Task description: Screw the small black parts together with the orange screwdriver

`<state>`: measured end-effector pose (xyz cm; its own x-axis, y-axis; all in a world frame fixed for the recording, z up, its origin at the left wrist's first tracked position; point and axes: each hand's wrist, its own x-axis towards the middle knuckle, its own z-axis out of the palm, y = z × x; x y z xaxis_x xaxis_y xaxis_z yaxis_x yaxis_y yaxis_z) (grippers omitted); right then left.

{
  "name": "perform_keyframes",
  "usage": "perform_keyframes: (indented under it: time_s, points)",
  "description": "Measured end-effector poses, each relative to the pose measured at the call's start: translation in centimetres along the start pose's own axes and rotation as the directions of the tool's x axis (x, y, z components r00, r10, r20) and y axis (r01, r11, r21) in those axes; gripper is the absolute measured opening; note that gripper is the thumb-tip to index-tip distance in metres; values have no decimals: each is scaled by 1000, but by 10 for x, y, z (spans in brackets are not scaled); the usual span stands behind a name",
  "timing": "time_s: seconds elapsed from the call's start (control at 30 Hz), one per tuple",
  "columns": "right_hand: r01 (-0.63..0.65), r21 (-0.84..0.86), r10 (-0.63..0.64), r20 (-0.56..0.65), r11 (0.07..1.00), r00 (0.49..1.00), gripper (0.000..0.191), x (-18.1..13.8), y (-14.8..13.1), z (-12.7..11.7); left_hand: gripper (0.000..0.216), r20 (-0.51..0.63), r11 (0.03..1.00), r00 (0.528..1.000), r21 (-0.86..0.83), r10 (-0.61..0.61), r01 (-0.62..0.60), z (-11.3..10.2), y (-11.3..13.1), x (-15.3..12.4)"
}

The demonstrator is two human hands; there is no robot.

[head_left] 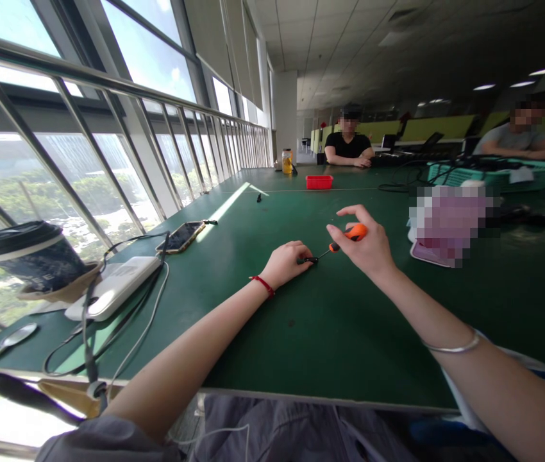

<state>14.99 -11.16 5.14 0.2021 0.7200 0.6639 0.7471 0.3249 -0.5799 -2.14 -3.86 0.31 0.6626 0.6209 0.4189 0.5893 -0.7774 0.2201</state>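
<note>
A small black part [309, 260] lies pinched under the fingers of my left hand [286, 264], down on the table. What exactly the part is cannot be made out. An orange-and-black screwdriver [355, 233] slants down to the left, its shaft tip meeting the black part. My right hand [371, 247] has the screwdriver handle against its palm and fingers. The thumb and index finger of that hand are spread apart, while the other fingers are partly hidden behind the handle.
On the green table [272, 346] lie a phone [182, 237], a white power bank [117, 287] with cables, and a red box [319, 182]. A paper cup [32, 256] stands by the railing. A turquoise basket [503, 176] sits right. Two people sit across.
</note>
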Motion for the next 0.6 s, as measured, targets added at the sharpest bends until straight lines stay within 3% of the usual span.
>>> perform_keyframes:
  time_s: [0.1, 0.2, 0.4, 0.6]
  points:
    - [26, 65, -30, 57, 998, 998, 27, -1, 0, 1, 13, 1, 1000, 1000, 3, -2, 2, 0, 0, 0]
    - [38, 71, -40, 37, 997, 999, 22, -1, 0, 1, 13, -1, 1000, 1000, 2, -1, 1, 0, 0, 0]
    - [33, 27, -32, -38, 999, 999, 43, -1, 0, -1, 13, 3, 1000, 1000, -1, -1, 1, 0, 1, 0]
    - [-22, 14, 21, 26, 1000, 999, 26, -2, -3, -1, 13, 3, 1000, 1000, 0, 1, -1, 0, 0, 0]
